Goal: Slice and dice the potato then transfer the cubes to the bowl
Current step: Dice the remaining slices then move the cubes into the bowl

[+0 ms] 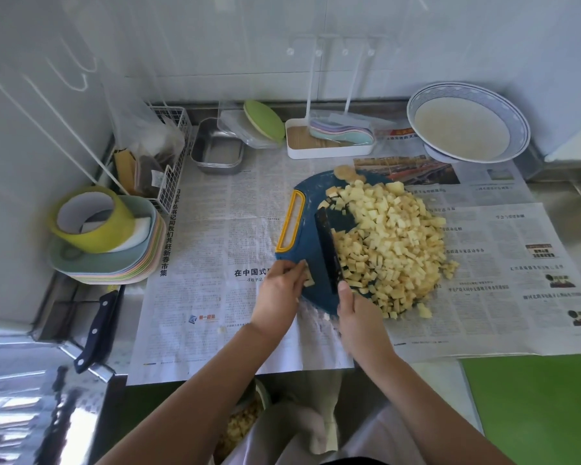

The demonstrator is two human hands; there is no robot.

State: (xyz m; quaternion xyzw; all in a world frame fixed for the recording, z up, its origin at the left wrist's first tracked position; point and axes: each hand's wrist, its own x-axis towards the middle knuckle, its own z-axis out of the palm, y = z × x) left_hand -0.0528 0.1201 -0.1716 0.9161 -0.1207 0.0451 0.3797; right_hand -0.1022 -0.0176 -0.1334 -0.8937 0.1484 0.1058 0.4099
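With right hand [358, 310], gripped knife [327, 243]; with left hand [280, 286], pinched potato sticks [307, 275]; judged cubes [396, 243] light, slick; best scooped from beneath.

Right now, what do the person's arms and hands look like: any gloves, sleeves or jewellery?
The left hand and right hand are bare: no gloves, rings, watch or bracelets show. Both forearms are uncovered too, with no sleeves in view down to the picture's bottom edge.
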